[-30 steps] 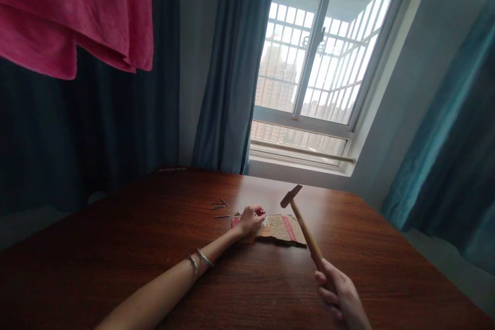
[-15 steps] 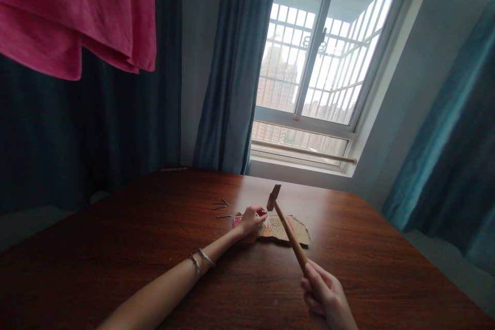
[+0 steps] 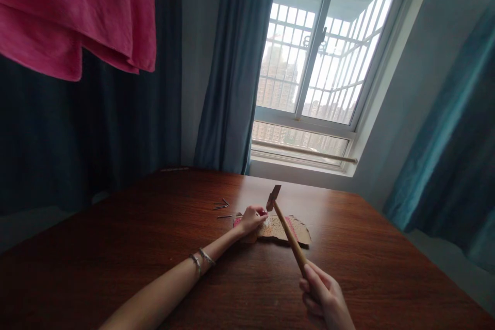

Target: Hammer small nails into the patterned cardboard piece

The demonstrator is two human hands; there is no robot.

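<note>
My right hand point(image 3: 325, 294) is wrapped around the wooden handle of a hammer point(image 3: 291, 238). The hammer's dark metal head is raised just above and right of my left fingertips. My left hand point(image 3: 253, 219) rests over the left part of a ragged-edged piece of brown cardboard point(image 3: 299, 229), thumb and fingers pinched together. Whatever is in that pinch is too small to make out. Pink patches and many small dark dots or holes mark the cardboard, which lies flat on the table. My left hand and forearm cover part of it.
Several nails point(image 3: 221, 207) lie on the brown wooden table point(image 3: 216, 289) left of the cardboard. Behind the table are a barred window point(image 3: 309, 62) and blue curtains point(image 3: 232, 72). A pink cloth point(image 3: 96, 15) hangs at the upper left.
</note>
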